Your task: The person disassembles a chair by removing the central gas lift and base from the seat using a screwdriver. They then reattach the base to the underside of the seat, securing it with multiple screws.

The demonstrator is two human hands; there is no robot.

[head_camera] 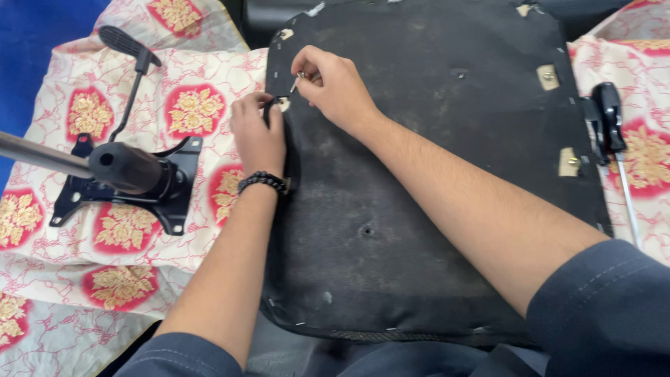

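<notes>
Black metal chair mechanism [132,183] lies left of left hand [257,139], which presses dusty black seat underside [419,181]; right hand [335,87] pinches small silver screw [299,78].

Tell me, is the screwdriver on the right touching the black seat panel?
Cannot tell. In the head view the screwdriver lies on the patterned cloth right at the edge of the black seat panel, near a small bracket, but no contact or gap shows plainly.

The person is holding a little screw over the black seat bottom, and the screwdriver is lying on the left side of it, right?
Not quite. The head view shows the screwdriver lying on the right side of the black seat bottom, on the flowered cloth. The rest holds: the right hand pinches a small screw over the seat bottom.
</notes>
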